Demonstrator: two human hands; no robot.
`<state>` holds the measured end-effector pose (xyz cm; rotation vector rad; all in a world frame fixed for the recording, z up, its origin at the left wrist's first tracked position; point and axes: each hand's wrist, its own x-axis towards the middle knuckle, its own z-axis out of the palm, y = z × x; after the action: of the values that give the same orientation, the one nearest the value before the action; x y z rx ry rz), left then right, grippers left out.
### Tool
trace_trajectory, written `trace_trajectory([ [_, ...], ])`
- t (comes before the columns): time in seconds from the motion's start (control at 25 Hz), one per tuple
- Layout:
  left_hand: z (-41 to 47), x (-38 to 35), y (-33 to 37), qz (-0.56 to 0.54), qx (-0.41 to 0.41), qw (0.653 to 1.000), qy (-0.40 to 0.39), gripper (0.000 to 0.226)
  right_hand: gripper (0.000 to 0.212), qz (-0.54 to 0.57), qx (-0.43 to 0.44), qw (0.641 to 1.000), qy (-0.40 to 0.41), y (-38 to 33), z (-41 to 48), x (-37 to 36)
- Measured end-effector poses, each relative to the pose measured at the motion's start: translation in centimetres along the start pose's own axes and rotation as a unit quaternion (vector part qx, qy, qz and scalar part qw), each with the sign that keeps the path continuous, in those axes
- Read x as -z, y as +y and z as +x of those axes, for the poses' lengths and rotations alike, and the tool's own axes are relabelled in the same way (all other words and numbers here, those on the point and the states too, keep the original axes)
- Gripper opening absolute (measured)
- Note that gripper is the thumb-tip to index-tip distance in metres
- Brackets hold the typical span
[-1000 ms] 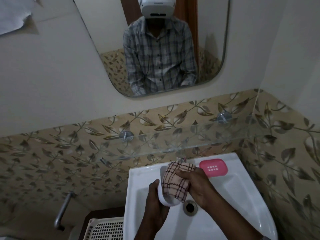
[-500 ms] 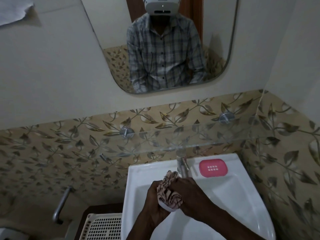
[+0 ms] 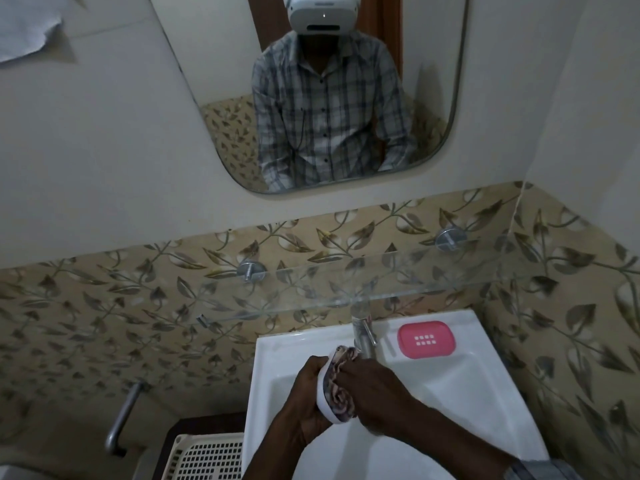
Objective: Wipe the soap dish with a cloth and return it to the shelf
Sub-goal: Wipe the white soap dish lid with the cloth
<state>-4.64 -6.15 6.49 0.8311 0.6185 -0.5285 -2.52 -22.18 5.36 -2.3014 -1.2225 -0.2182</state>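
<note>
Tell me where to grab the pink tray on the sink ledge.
Probably pinch the pink tray across its two long edges, coming from the front: it lies flat on the sink ledge, the tap stands close on its left, and the glass shelf sits above and behind.

Below the glass shelf (image 3: 381, 284), a white washbasin (image 3: 481, 389) bears a pink tray (image 3: 425, 339) on its rim beside the tap (image 3: 362, 332).

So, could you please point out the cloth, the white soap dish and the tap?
cloth (image 3: 341, 393): head view, on its bunched folds.
white soap dish (image 3: 325, 401): head view, on its visible rim.
tap (image 3: 362, 331): head view, on its metal body.
</note>
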Motion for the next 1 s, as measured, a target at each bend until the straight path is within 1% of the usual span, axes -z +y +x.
trace_trajectory([
  [0.04, 0.1, -0.1, -0.1, -0.009, -0.004, 1.000, 0.000, 0.037, 0.044, 0.050, -0.019, 0.999, -0.004, 0.0, 0.0, -0.4],
  [0.08, -0.1, -0.4, -0.1, -0.011, 0.000, 1.000, -0.006, 0.031, 0.046, 0.080, -0.009, 0.996, -0.031, 0.2, 0.0, -0.2],
  [0.12, -0.3, -0.2, -0.2, -0.003, 0.006, 1.000, -0.021, 0.028, 0.045, 0.073, 0.022, 0.995, -0.059, 0.6, 0.1, 0.1],
  [0.2, -0.4, 0.4, 0.0, -0.005, 0.024, 0.999, -0.046, 0.036, 0.036, -0.018, 0.094, 0.994, -0.058, 1.4, 0.4, 0.4],
  [0.24, -0.5, 0.3, 0.3, 0.010, 0.024, 0.999, -0.047, 0.034, 0.030, -0.037, 0.081, 0.995, -0.049, 1.4, 0.5, 0.3],
  [0.28, -0.5, 0.5, 0.6, 0.037, 0.013, 0.999, -0.032, 0.032, 0.026, -0.020, 0.037, 0.997, -0.057, 1.3, 0.6, 0.1],
  [0.32, 0.2, 0.4, 0.4, 0.064, 0.009, 0.998, 0.000, 0.036, 0.026, 0.038, -0.020, 0.997, -0.059, 0.9, 0.7, 0.0],
  [0.36, 0.1, 0.3, 0.2, 0.080, 0.004, 0.997, 0.013, 0.045, 0.029, 0.133, -0.091, 0.985, -0.064, 0.6, 0.7, 0.1],
  [0.4, -0.1, 0.3, -0.2, 0.105, 0.006, 0.994, 0.025, 0.053, 0.032, 0.251, -0.163, 0.952, -0.072, 0.5, 0.6, 0.4],
  [0.44, -0.1, 0.4, -0.6, 0.132, -0.004, 0.990, 0.037, 0.060, 0.033, 0.347, -0.221, 0.911, -0.039, 0.8, 0.4, 0.9],
  [0.48, 0.1, 1.6, -1.0, 0.176, -0.032, 0.983, 0.051, 0.073, 0.033, 0.403, -0.275, 0.872, 0.026, 1.2, 0.1, 1.6],
  [0.52, 0.0, 2.6, -1.2, 0.188, -0.056, 0.979, 0.048, 0.082, 0.033, 0.441, -0.321, 0.833, 0.090, 1.6, -0.3, 2.4],
  [0.56, -0.2, 3.6, -1.0, 0.150, -0.077, 0.986, 0.013, 0.080, 0.032, 0.461, -0.353, 0.801, 0.144, 2.1, -0.9, 3.2],
  [0.6, -0.5, 4.4, -0.9, 0.146, -0.094, 0.985, -0.015, 0.073, 0.028, 0.467, -0.372, 0.783, 0.177, 2.5, -1.4, 3.8],
  [0.64, -0.4, 5.0, -0.9, 0.158, -0.099, 0.982, -0.008, 0.066, 0.025, 0.466, -0.382, 0.777, 0.184, 2.6, -1.9, 4.1],
  [0.68, -0.6, 5.5, -0.8, 0.184, -0.118, 0.976, 0.012, 0.060, 0.026, 0.457, -0.391, 0.779, 0.177, 2.5, -2.1, 4.2],
  [0.72, -0.4, 5.2, -1.0, 0.224, -0.145, 0.963, 0.034, 0.055, 0.032, 0.442, -0.400, 0.786, 0.166, 2.5, -2.1, 4.2],
  [0.76, -0.5, 5.1, -1.1, 0.273, -0.173, 0.944, 0.061, 0.049, 0.039, 0.421, -0.410, 0.794, 0.156, 2.5, -1.7, 4.1],
  [0.8, -0.4, 4.8, -1.3, 0.321, -0.199, 0.923, 0.066, 0.041, 0.041, 0.405, -0.413, 0.801, 0.155, 2.5, -1.2, 4.1],
  [0.88, -0.4, 3.5, -1.5, 0.408, -0.240, 0.877, 0.084, 0.029, 0.035, 0.384, -0.404, 0.817, 0.148, 1.7, 0.4, 4.0],
  [0.92, -0.4, 2.9, -1.6, 0.441, -0.259, 0.853, 0.104, 0.026, 0.030, 0.364, -0.393, 0.835, 0.127, 0.9, 1.2, 3.6],
  [0.96, -0.5, 2.2, -1.7, 0.464, -0.279, 0.831, 0.125, 0.023, 0.030, 0.318, -0.374, 0.866, 0.096, -0.2, 1.8, 2.6],
  [1.0, -0.6, 1.7, -1.7, 0.477, -0.297, 0.815, 0.142, 0.021, 0.036, 0.260, -0.345, 0.900, 0.061, -1.2, 2.1, 1.5],
])
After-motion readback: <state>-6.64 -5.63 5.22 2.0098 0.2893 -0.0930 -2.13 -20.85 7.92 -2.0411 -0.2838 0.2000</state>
